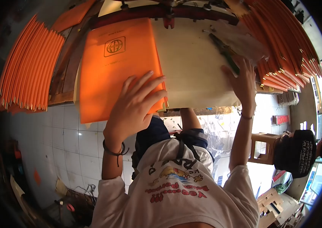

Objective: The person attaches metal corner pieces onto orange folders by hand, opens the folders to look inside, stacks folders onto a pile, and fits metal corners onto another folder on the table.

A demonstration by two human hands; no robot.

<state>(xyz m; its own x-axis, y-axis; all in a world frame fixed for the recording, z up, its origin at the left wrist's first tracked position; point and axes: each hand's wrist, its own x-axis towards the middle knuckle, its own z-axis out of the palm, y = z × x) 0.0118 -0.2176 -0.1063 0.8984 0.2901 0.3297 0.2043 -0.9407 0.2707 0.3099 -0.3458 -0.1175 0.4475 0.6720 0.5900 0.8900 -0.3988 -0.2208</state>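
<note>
An orange folder (119, 68) with a gold globe emblem and printed lettering lies on the left part of a beige work board (191, 64). My left hand (134, 100) rests on its lower right corner, fingers spread, palm down. Gold metal corners show at the folder's edge. On the right side of the board, my right hand (244, 83) has its fingers apart, slightly blurred. Close by its fingertips lies a long, thin tool with a green handle (229, 60); its kind is unclear. Whether the hand touches it, I cannot tell. Crumpled clear plastic (241, 40) is beside the tool.
A dark red machine bar (138, 13) crosses above the board's far edge. Stacks of orange folders stand at left (30, 68) and right (282, 45). Another person (296, 154) sits at the right near a wooden stool (261, 148). White floor tiles (69, 140) show below.
</note>
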